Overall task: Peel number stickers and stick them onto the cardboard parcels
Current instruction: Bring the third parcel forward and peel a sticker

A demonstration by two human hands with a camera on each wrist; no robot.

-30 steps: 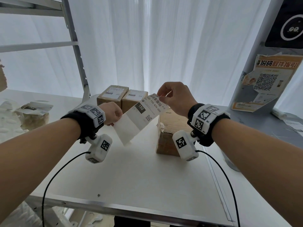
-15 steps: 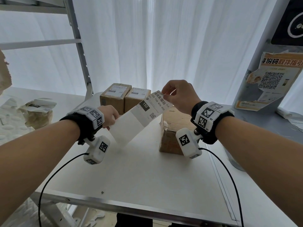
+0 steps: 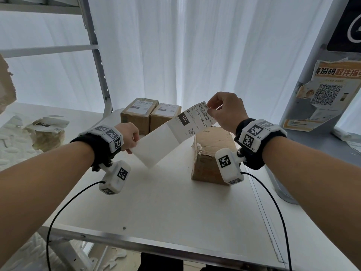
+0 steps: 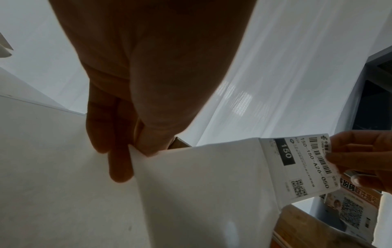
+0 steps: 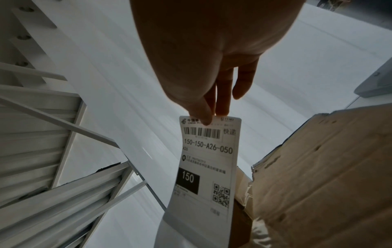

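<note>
White backing strip (image 3: 156, 146) now stretches further btwn hands vs a sec ago. Left hand (image 3: 129, 136) fingers pinch its lower-left end; right hand (image 3: 224, 111) fingers pinch sticker (image 3: 197, 119) top corner, frame centre, above unlabelled parcel (image 3: 211, 151) on worktop (image 3: 166, 202). Peel prob. underway, sticking not yet.

White bench (image 3: 166, 208) across lower centre, metal-edged in front. Sheer white curtain (image 3: 195, 45) behind, upper centre. Metal shelving upright (image 3: 97, 61) at upper left. Orange-headed QR-code poster (image 3: 328, 94), torn at its edges, on grey panel at right. Crumpled wrapped bundle (image 3: 46, 132) at left.
</note>
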